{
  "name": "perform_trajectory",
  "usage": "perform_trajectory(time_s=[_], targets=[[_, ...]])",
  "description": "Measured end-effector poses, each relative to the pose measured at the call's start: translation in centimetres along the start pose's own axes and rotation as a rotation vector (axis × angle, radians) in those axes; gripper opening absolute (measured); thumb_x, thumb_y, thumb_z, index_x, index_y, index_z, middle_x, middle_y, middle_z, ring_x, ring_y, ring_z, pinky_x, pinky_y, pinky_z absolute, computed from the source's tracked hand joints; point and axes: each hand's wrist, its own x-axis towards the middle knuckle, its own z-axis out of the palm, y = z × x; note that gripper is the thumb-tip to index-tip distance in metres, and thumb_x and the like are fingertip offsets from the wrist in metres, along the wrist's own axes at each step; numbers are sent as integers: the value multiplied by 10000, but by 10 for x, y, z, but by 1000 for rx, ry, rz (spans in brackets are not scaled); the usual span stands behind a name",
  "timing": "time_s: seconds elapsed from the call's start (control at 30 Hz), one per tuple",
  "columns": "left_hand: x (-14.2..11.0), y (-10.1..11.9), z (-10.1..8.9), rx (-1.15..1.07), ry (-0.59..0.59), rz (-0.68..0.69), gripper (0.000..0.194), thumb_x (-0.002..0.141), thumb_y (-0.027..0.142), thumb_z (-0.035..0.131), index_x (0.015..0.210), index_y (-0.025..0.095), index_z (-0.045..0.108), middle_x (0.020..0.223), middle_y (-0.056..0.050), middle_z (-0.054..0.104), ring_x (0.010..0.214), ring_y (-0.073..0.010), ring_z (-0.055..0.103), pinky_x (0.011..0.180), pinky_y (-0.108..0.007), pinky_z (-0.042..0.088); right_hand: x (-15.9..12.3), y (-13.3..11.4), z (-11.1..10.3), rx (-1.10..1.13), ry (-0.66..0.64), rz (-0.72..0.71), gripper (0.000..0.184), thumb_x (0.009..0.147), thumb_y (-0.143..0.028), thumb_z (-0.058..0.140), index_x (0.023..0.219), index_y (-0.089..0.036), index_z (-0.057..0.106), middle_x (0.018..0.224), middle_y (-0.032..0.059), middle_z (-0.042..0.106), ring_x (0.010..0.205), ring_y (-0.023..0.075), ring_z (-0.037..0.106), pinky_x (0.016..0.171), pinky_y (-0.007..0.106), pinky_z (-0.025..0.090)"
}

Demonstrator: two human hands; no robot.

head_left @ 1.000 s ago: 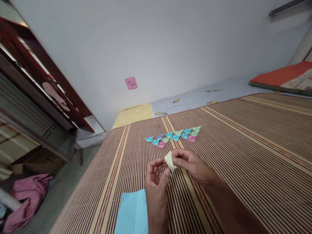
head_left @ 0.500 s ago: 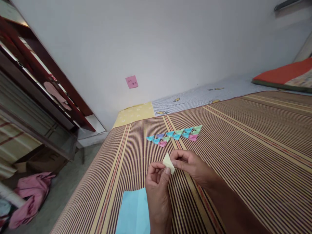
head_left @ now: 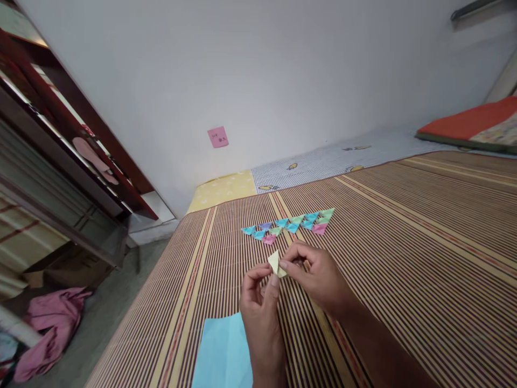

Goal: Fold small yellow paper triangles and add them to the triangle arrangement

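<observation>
Between my two hands is a small folded piece of pale yellow paper (head_left: pixel 273 261), held up above the striped mat. My left hand (head_left: pixel 260 302) pinches its lower edge between thumb and fingers. From the other side my right hand (head_left: pixel 311 272) grips its right edge with thumb and forefinger, partly hiding it. Beyond my hands, several small folded paper triangles (head_left: pixel 293 227) in blue, green, pink and purple lie in a row of clusters on the mat. A light blue sheet of paper (head_left: pixel 221 350) with crease lines lies left of my left wrist, which overlaps its edge.
The striped mat (head_left: pixel 404 226) covers the bed. Behind it run a yellow cloth (head_left: pixel 224 188) and a checked sheet (head_left: pixel 315 164) along the wall. A pink note (head_left: pixel 218 137) is stuck there. An orange folded quilt (head_left: pixel 464 121) lies far right; pink cloth (head_left: pixel 56 318) is on the floor.
My right thumb and forefinger have shifted slightly left over the yellow paper, whose right part is now folded or turned. The paper triangles and the blue sheet stay in place.
</observation>
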Motion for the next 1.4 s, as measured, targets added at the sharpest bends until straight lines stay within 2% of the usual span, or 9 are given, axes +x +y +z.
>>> perform_trajectory(time_s=[0.1,0.23,0.37,0.57,0.77,0.87,1.07,1.23,1.4], targets=[[-2,1,1,118,50,6,253,778,345,801,929,186,673,913,-36,670,892,-182,640,798,-273,501,-1,-3,3,-148,60,-89,155,835,-161,628,700,-216,578,783,11,611,822,208,571,761,347,427],[-2,1,1,146,91,-26,271,772,352,789,936,162,687,897,-60,694,836,-195,665,750,-290,526,0,-6,5,-209,49,-148,198,828,-136,622,673,-221,534,769,12,609,834,221,564,806,377,420],[1,-1,1,142,100,-27,257,785,337,773,952,163,684,935,-71,711,883,-206,681,786,-303,532,0,-4,5,-262,22,-178,211,839,-118,624,678,-219,535,766,12,599,830,220,549,806,374,406],[3,-6,-2,88,-8,-89,319,800,325,768,1051,169,649,1021,-96,726,981,-225,685,881,-345,517,0,1,3,-426,-54,-245,170,896,-95,594,769,-203,562,846,35,612,853,220,517,764,354,383],[4,-8,-4,63,-6,-104,407,779,293,790,1131,175,624,1039,-90,723,1012,-224,687,914,-340,505,-1,-1,5,-539,-93,-312,152,893,-93,596,782,-196,582,856,53,619,856,233,500,771,371,377],[6,-9,-6,89,38,-141,459,774,307,799,1176,180,617,1089,-102,710,1064,-239,670,945,-364,491,0,2,3,-590,-125,-291,156,906,-109,597,776,-194,611,864,56,622,872,236,507,782,370,381],[12,-10,-11,33,209,-187,339,822,340,751,1110,187,660,1173,-111,688,1118,-231,642,938,-354,477,8,44,-21,-758,-137,-44,157,874,-90,647,755,-179,696,852,52,647,863,221,555,753,317,391],[13,-5,-11,-67,197,-255,312,764,317,789,1018,159,702,1092,-120,716,1025,-217,661,808,-300,502,29,78,-37,-828,-83,-11,140,851,-75,645,762,-160,713,830,61,651,844,217,568,733,298,377],[15,-6,-16,-117,183,-260,269,758,309,793,967,156,721,1048,-107,714,979,-200,659,788,-289,509,68,102,-28,-886,-85,-38,125,871,-120,638,796,-169,725,876,58,647,897,215,570,804,310,386]])
